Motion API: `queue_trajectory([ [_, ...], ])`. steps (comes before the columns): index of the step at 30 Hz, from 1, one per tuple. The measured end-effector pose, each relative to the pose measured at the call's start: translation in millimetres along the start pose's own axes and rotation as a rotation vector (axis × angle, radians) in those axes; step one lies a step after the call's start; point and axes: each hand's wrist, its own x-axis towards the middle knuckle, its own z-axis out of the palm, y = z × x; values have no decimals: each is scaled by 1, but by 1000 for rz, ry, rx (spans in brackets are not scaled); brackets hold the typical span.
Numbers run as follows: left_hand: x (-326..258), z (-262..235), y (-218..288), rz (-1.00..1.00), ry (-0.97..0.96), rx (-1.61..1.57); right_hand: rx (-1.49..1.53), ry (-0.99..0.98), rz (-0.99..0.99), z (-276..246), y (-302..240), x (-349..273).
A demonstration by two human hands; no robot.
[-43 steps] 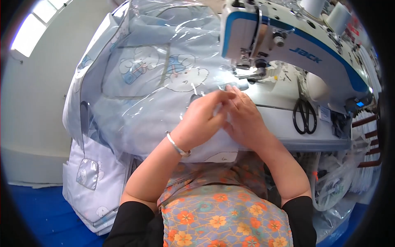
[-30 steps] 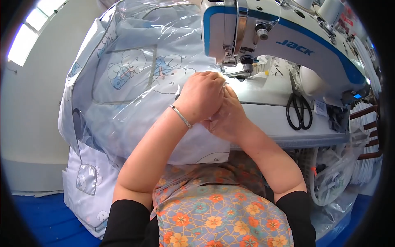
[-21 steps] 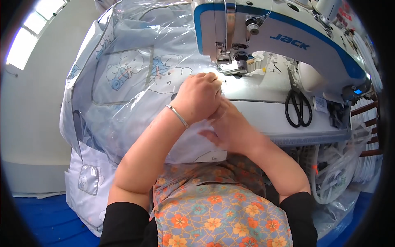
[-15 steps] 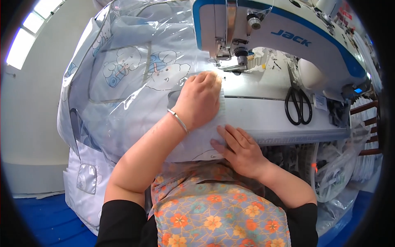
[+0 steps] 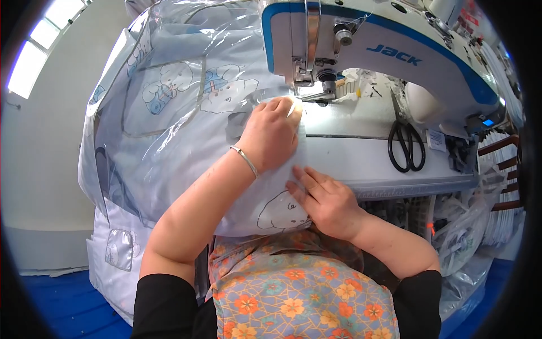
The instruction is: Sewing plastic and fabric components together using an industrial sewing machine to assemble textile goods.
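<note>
Pale translucent fabric printed with cartoon animals spreads over the left of the machine bed and down to my lap, with glossy clear film among its layers. My left hand, a silver bangle at its wrist, presses the fabric just before the sewing machine's presser foot, fingers bent and close together; their tips are partly hidden in glare. Lower down, my right hand grips the fabric's right edge. Its thumb and a fingertip look hazy, seemingly behind the sheet. A printed animal face shows beside it.
Black-handled scissors lie on the bed to the right, near a small white label. Thread scraps are scattered behind the needle. Clear plastic bags hang below the table at right. More printed fabric drapes down at left.
The fabric near my lap has shifted, and more of the printed animal face now shows beside my right hand. Both hands have moved slightly left, still on the fabric.
</note>
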Motion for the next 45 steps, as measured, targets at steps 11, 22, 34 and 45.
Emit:
queue_trajectory([
  [11, -14, -23, 28, -53, -152, -119, -111, -27, -18, 8, 4, 2],
  [22, -43, -19, 42, 36, -39, -180, -24, 51, 65, 11, -6, -27],
  [34, -55, -8, 72, -222, 78, -358, 126, 180, -1, 0, -16, -41],
  [45, -60, -14, 72, -132, 18, -149, 93, 147, -46, 7, -9, -37],
])
